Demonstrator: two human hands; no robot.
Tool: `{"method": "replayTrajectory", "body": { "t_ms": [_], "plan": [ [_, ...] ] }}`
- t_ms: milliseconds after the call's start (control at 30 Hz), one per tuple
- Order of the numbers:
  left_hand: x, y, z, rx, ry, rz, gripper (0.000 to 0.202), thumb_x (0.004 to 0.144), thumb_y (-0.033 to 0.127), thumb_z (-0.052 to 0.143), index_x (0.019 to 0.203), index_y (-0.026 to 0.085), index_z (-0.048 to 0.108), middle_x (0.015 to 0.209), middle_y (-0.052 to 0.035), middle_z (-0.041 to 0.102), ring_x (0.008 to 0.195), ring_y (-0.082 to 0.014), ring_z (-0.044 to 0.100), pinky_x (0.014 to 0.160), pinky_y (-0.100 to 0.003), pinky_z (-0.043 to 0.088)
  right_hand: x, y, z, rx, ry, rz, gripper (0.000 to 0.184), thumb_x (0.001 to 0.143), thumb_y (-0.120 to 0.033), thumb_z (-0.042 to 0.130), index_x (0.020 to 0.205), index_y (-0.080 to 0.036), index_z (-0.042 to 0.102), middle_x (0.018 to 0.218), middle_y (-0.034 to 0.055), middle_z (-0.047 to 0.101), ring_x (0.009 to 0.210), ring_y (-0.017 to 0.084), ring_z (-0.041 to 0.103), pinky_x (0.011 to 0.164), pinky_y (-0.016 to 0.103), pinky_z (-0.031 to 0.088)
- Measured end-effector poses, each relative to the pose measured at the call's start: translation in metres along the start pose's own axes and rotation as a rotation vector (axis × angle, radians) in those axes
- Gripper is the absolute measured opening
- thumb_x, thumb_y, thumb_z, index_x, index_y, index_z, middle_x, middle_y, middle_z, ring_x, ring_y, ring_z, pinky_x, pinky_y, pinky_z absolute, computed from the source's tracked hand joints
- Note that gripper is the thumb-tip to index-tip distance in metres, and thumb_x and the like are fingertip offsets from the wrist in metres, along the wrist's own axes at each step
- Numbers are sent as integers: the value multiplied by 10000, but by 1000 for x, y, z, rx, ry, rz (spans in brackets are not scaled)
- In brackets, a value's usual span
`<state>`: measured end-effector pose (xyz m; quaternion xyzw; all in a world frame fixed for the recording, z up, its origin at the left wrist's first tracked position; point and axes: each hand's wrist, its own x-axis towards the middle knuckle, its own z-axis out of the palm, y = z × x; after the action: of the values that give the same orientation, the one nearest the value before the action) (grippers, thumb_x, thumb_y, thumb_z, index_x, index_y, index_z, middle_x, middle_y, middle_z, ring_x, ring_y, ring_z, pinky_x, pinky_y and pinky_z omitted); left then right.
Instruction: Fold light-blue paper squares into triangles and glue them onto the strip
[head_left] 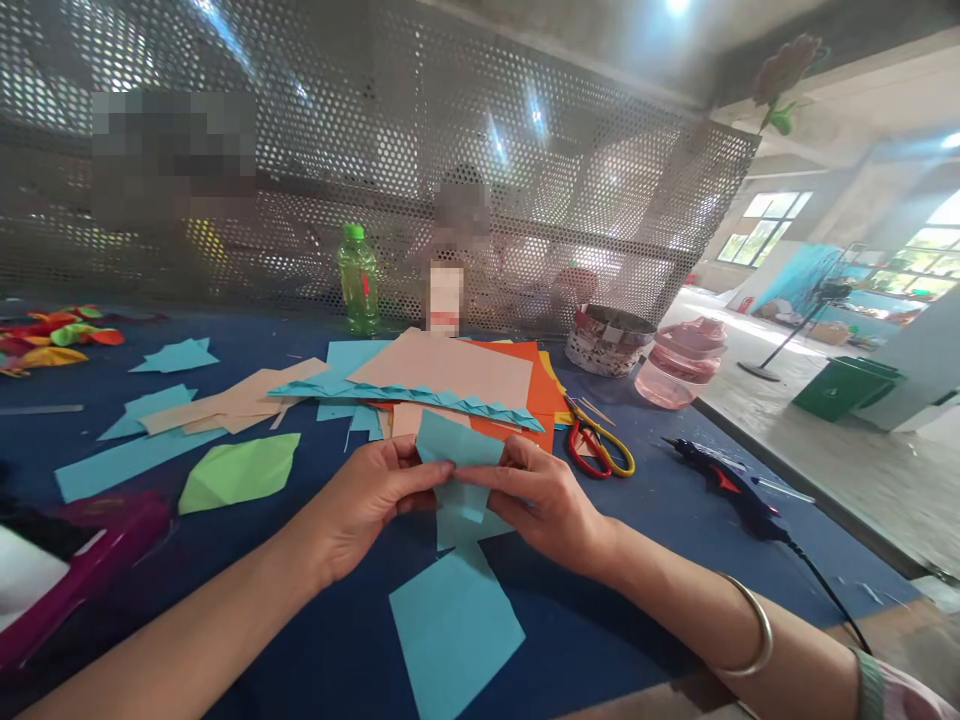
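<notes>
My left hand (367,505) and my right hand (536,500) meet above a dark blue table top (322,640), pinching a folded piece of light blue paper (459,480) between their fingers. Below them lies a loose light blue paper square (454,630). Beyond the hands is a stack of peach and orange paper sheets (442,368), with a pleated light blue paper strip (405,397) across it. Red-and-yellow handled scissors (598,447) lie nearest my right hand, and a dark blue hot glue gun (727,492) lies further right. A green folded paper piece (238,472) sits left of my left hand.
Light blue and tan paper scraps cover the table's left side, with colourful paper shapes (56,340) at the far left. A green plastic bottle (358,280), a woven cylinder (609,340) and a pink plastic container (679,362) stand at the back, before a perforated metal screen (420,130) with a person behind it.
</notes>
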<state>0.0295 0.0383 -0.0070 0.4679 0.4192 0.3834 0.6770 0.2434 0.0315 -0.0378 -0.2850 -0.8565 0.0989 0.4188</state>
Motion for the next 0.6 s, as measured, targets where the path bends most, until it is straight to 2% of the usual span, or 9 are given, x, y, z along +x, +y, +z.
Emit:
{"method": "replayTrajectory", "body": {
  "t_ms": [200,300,400,500,600],
  "plan": [
    [0,-1,-1,6,30,-22,276,630,337,875,844,187,787,855,-32,778,763,-162,668,703,-256,540,1,-2,0,83,-2,45,142,897,-273,696,988,-219,791,893,43,558,745,130,567,666,247,510],
    [-1,-2,-1,-2,24,-29,266,629,340,874,827,190,780,848,-30,775,774,-169,677,728,-268,543,2,-3,-1,142,4,95,155,860,-271,739,997,-222,794,991,66,576,840,156,601,744,271,534],
    [-3,-3,-1,6,6,-42,274,654,363,858,855,196,777,861,-31,772,798,-183,684,765,-298,552,3,-5,-2,178,-45,101,201,872,-198,712,1057,-222,787,1102,93,575,923,178,620,809,298,546],
    [-3,-3,-1,37,10,-54,298,653,381,857,873,198,775,869,-33,768,816,-189,679,777,-307,549,3,-7,-3,187,-96,117,143,866,-194,717,974,-219,806,1133,95,582,962,188,634,842,305,548],
    [-2,-3,-1,63,24,-45,306,654,395,858,875,200,773,867,-30,764,813,-182,672,767,-292,539,2,-8,-2,197,-70,119,106,841,-248,756,931,-217,803,1117,88,606,982,196,641,863,308,544]
  ]
}}
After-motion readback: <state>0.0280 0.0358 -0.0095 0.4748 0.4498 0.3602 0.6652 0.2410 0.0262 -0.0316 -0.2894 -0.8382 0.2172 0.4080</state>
